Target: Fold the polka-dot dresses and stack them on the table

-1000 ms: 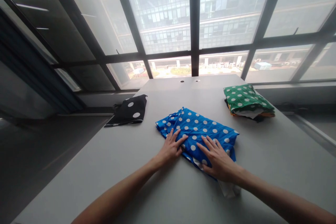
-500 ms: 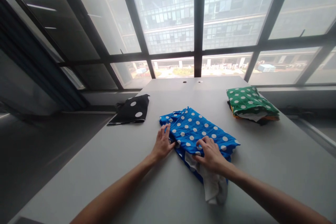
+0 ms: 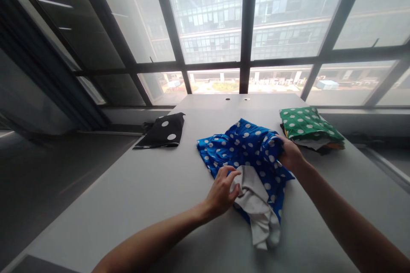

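A blue cloth with white polka dots [image 3: 221, 145] lies rumpled on the table, its upper layer lifted and folded back at the right. My right hand [image 3: 291, 153] is closed around a bunched part of that layer, its fingertips partly hidden by the fabric. From under the blue layer a crumpled white cloth [image 3: 253, 196] comes out and trails toward the near side. Beside its left edge is my left hand [image 3: 224, 190], thumb and fingers curved but apart; whether the fingertips touch the white cloth is hard to see.
On the white table [image 3: 153, 204], a folded black cloth with white dots [image 3: 165, 132] lies at the left edge. A stack of folded cloths topped by a green dotted one [image 3: 307, 123] sits at the right. Large windows [image 3: 211, 17] stand behind the table.
My right hand has raised the blue layer and drawn it back up and to the right, exposing more white cloth. My left hand has left the blue cloth's left edge for the white cloth.
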`<state>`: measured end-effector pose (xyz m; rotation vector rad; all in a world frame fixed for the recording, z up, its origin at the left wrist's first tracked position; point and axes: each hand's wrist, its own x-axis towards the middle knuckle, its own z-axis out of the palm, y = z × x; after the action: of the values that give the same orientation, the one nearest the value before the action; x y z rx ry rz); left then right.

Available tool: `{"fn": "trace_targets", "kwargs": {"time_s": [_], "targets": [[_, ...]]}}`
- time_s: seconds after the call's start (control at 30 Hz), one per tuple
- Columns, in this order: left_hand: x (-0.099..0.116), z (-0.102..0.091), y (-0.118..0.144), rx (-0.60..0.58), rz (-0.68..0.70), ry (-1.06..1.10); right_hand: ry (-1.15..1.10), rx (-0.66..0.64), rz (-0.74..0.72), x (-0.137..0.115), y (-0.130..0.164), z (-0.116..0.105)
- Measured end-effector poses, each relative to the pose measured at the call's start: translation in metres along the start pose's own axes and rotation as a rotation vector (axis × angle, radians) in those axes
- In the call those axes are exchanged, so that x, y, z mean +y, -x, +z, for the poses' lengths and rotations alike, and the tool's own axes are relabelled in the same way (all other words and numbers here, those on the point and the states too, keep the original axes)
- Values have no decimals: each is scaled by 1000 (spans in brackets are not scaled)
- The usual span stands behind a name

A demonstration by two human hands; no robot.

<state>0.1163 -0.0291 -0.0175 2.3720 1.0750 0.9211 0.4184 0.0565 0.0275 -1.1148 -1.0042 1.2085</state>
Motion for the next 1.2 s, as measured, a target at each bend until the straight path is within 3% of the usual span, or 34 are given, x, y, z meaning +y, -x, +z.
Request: {"fn": "trace_targets", "kwargs": {"time_s": [0.2,0.33,0.43,0.57,0.67,0.77,0.9,0.97,1.1,1.13,1.2], "targets": [[0,21,-22,-100,54,-40,21,84,58,-26,-31,-50],[-11,37,-38,-132,-81,-186,8,120,86,-25,-34,-59],[-31,39,-46,-239,-145,-271,-9,144,98,-18,-31,-60],[-73,10,-49,-352,-40,-275,-55,157,119,-14,-20,-67],[-111,-33,-51,-439,49,-241,-18,107,137,-11,-7,-77],[-147,-80,-58,-494,45,-265,98,46,209,-6,13,-85],[-180,-122,-75,-410,-41,-436,279,-21,365,4,55,-88],[-187,-129,-83,-298,-93,-544,468,-174,491,8,79,-85],[-180,-115,-96,-81,-240,-692,687,-597,625,11,107,-78],[-174,-108,-99,-50,-291,-693,698,-638,621,10,106,-77],[-160,-90,-102,-28,-399,-663,775,-563,578,10,97,-78]]}}
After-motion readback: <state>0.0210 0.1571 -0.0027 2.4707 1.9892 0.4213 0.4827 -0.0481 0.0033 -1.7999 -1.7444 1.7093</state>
